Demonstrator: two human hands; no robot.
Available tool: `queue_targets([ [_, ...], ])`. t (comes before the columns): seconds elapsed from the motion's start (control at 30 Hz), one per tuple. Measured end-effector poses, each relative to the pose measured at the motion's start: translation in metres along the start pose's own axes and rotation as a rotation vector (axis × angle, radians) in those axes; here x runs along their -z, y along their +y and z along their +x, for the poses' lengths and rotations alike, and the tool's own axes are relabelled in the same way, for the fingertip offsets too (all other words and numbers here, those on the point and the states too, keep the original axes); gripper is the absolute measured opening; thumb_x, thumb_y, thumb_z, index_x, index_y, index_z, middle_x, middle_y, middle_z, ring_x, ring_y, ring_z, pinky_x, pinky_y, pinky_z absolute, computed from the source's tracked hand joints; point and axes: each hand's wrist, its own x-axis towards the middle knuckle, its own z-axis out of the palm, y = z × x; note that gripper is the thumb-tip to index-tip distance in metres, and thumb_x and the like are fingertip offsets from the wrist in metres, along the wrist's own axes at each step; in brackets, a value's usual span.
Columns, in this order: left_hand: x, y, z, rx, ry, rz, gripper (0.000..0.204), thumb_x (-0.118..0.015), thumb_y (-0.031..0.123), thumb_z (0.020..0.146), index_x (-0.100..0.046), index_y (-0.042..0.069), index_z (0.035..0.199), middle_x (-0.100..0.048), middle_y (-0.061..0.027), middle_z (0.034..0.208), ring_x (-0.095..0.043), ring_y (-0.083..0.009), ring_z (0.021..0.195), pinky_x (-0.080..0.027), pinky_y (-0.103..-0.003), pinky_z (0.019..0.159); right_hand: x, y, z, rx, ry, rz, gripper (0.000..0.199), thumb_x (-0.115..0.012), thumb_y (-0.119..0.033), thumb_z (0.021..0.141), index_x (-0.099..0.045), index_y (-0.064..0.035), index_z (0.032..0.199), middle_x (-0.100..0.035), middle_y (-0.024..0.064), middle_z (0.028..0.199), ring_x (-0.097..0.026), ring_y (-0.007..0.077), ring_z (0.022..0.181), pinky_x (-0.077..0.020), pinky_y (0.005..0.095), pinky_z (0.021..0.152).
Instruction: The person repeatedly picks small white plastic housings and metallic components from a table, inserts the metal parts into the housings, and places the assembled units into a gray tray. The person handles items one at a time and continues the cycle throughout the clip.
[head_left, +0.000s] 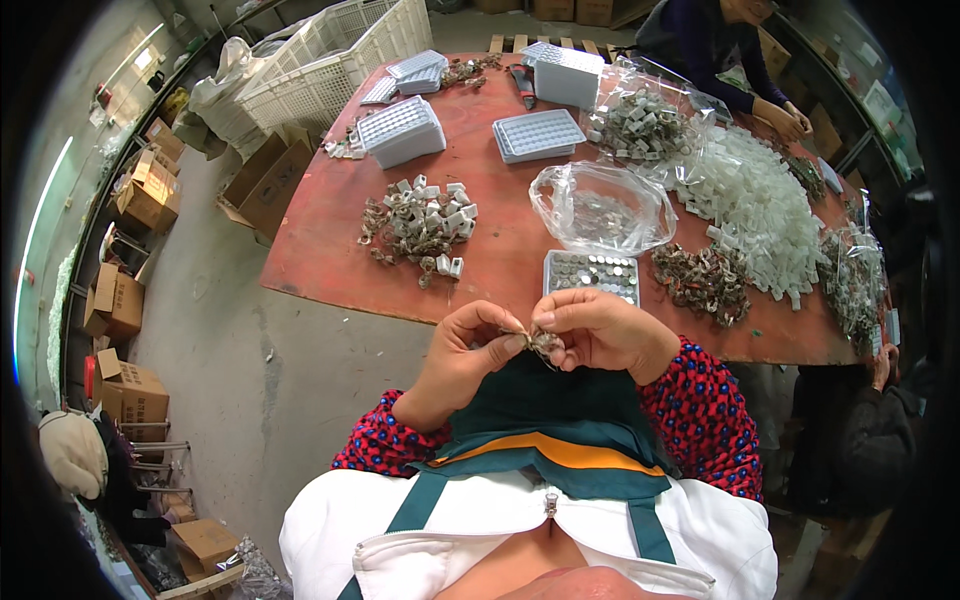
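Beyond the right hand (605, 328), a tray (549, 280) lies before a bag (550, 212) on the table (335, 230).

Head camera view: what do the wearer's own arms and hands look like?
The ungloved left hand and ungloved right hand show no rings or watches that I can make out. Above the wrists come a left sleeve and right sleeve of matching bright red fabric, densely patterned with dark and blue spots.

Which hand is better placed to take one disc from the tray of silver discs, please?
Probably the right hand: it appears at the near edge of the tray, while the left hand is farther left. Both hold a small brownish piece, so the right must release it first.
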Motion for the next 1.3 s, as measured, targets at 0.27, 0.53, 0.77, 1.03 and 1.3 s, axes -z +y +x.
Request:
queue_targets([
  [0.27, -0.016, -0.018, 0.006, -0.341, 0.370, 0.355, 0.013, -0.070, 0.006, 0.095, -0.064, 0.004, 0.106, -0.068, -0.0003, 0.090, -0.057, -0.0037, 0.071, -0.043, -0.018, 0.060, -0.019, 0.037, 0.015, 0.352, 0.250, -0.241, 0.027, -0.064, -0.015, 0.100, -0.063, 0.0026, 0.120, -0.069, 0.0067, 0.102, -0.069, 0.0127, 0.084, -0.0609, 0.0263, 0.074],
  [0.53, -0.010, -0.009, 0.013, -0.011, 0.267, 0.178, 0.029, -0.066, 0.018, 0.099, -0.057, 0.004, 0.122, -0.065, -0.0035, 0.102, -0.052, -0.0041, 0.067, -0.041, -0.019, 0.054, -0.010, 0.020, 0.018, 0.540, 0.482, -0.739, 0.021, -0.068, -0.010, 0.096, -0.067, 0.0047, 0.110, -0.068, 0.0087, 0.099, -0.067, 0.0109, 0.087, -0.0555, 0.0236, 0.071],
  [0.77, 0.015, 0.014, 0.016, 0.034, 0.255, -0.237, 0.038, -0.050, 0.032, 0.107, -0.051, 0.002, 0.131, -0.065, -0.0091, 0.106, -0.050, -0.0071, 0.062, -0.040, -0.022, 0.051, -0.006, -0.002, -0.002, 0.454, 0.441, -0.865, 0.015, -0.069, -0.005, 0.095, -0.068, 0.0027, 0.107, -0.068, 0.0032, 0.086, -0.063, 0.0054, 0.072, -0.0543, 0.0201, 0.063],
  [1.03, 0.002, 0.019, 0.031, 0.227, 0.142, -0.214, 0.036, -0.050, 0.031, 0.107, -0.060, 0.002, 0.127, -0.069, -0.0088, 0.102, -0.048, -0.0061, 0.066, -0.038, -0.021, 0.053, -0.003, -0.007, -0.010, 0.304, 0.198, -0.792, 0.015, -0.071, -0.004, 0.091, -0.066, 0.0037, 0.104, -0.071, 0.0064, 0.087, -0.067, 0.0090, 0.076, -0.0574, 0.0239, 0.068],
  [1.3, -0.002, 0.005, 0.031, 0.175, -0.027, 0.295, 0.029, -0.055, 0.027, 0.106, -0.071, 0.003, 0.109, -0.065, 0.0043, 0.082, -0.049, -0.0002, 0.065, -0.037, -0.017, 0.056, -0.018, 0.005, -0.017, 0.719, 0.371, -1.007, 0.022, -0.074, -0.005, 0.088, -0.067, 0.0016, 0.107, -0.072, 0.0089, 0.081, -0.070, 0.0192, 0.073, -0.0540, 0.0270, 0.068],
])
